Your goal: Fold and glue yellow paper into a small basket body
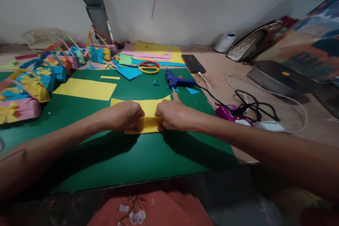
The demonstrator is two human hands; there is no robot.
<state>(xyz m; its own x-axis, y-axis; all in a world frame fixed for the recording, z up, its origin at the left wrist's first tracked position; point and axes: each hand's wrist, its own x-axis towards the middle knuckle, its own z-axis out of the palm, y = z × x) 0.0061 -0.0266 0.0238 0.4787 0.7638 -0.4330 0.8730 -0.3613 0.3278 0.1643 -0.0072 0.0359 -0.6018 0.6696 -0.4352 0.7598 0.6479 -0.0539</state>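
Note:
A sheet of yellow paper (149,107) lies on the green mat (148,159) in front of me, with a crease running across it and its near part folded over. My left hand (128,116) is closed on the left side of the sheet, fingers curled down. On the right side my right hand (172,114) grips it the same way, thumb raised. The fingertips of both hands are partly hidden. Just beyond my right hand lies a blue glue gun (178,80). Left of the folded sheet is a flat yellow paper rectangle (86,89).
Several small paper baskets (22,109) with flowers and handles line the left. Scissors (148,67), coloured paper sheets (159,53) and a phone (193,63) lie at the back. A purple power strip (230,113) with tangled cables and a dark grey box (278,77) are on the right.

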